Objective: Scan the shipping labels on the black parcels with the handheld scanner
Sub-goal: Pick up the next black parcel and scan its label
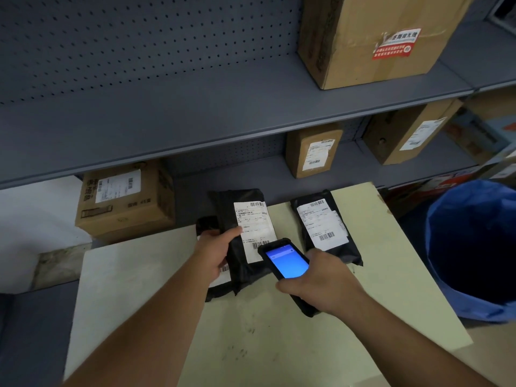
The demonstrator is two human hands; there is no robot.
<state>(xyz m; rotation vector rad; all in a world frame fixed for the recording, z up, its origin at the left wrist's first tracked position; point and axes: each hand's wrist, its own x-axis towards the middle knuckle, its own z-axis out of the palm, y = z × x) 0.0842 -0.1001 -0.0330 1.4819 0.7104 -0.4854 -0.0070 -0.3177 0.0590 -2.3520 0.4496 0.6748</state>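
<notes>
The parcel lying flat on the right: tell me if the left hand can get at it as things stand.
Probably not yet: the left hand is gripping the raised parcel, and the right hand with the scanner sits between it and the flat parcel.

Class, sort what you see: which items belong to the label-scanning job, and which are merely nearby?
Job: handheld scanner, held black parcel, second black parcel, third parcel underneath.
Nearby: cardboard boxes, blue bin, grey shelf.
</notes>
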